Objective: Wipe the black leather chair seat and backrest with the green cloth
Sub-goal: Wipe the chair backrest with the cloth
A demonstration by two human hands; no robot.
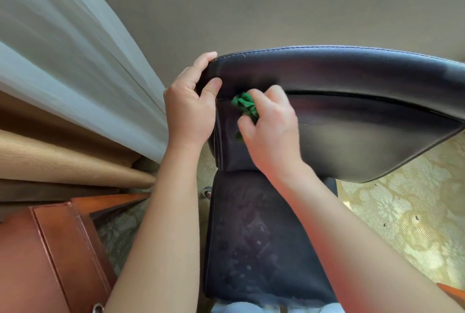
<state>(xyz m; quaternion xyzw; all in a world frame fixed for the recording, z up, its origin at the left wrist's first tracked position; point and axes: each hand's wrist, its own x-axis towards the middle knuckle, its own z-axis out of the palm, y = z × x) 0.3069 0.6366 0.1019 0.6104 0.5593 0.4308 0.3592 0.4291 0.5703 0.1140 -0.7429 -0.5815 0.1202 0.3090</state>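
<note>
Head view: the left hand (190, 108) grips the backrest (352, 91) at its upper left corner. The right hand (270, 131) clutches the bunched green cloth (245, 103), pressed to the backrest just beside that corner. The seat (256, 237) lies below, dusty.

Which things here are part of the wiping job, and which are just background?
Job:
- green cloth, bunched in the right hand
- backrest, top corner gripped by the left hand
- seat, dusty

Background:
- white curtain
- tan drape
- brown leather furniture
- patterned carpet
</note>
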